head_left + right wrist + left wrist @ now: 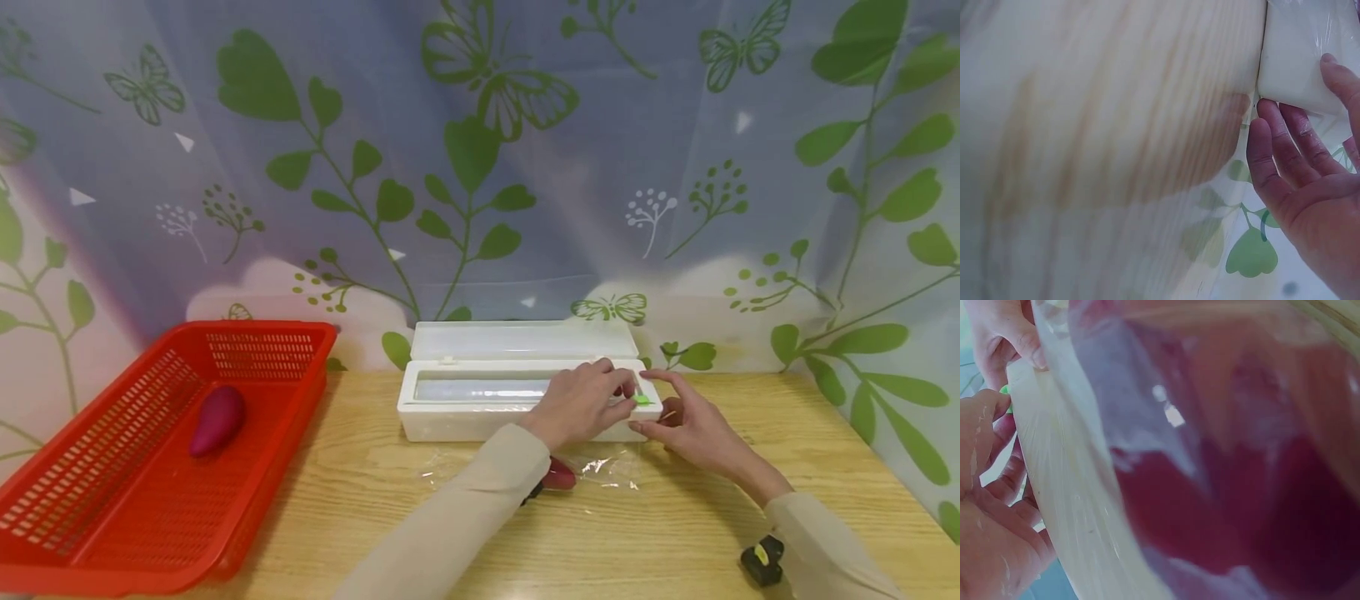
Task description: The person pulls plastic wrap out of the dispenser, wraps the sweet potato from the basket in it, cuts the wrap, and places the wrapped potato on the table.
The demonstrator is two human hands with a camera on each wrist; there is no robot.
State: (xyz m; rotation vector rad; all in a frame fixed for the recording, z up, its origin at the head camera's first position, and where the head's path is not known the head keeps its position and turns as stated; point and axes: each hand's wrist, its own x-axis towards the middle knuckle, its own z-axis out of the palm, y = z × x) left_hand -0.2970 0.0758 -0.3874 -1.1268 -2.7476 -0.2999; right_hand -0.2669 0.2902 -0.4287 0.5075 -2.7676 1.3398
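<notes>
A white cling film dispenser point(517, 423) stands on the table with its lid raised and a roll of film point(480, 390) inside. At its right end, my left hand point(581, 404) pinches the small green slide cutter point(642, 400). My right hand point(693, 421) grips that same end, with the thumb on the front wall point(1297, 56) and the other fingers around the far side. Clear cling film point(611, 467) hangs down the front onto the table. Under it lies a purple sweet potato point(558, 475), partly hidden by my left sleeve and seen large through film in the left wrist view.
On the left stands a red plastic basket point(258, 492) with another purple sweet potato point(219, 421) in it. Behind the dispenser hangs a curtain point(525, 208) printed with leaves and butterflies. The wooden table point(645, 542) extends in front and to the right.
</notes>
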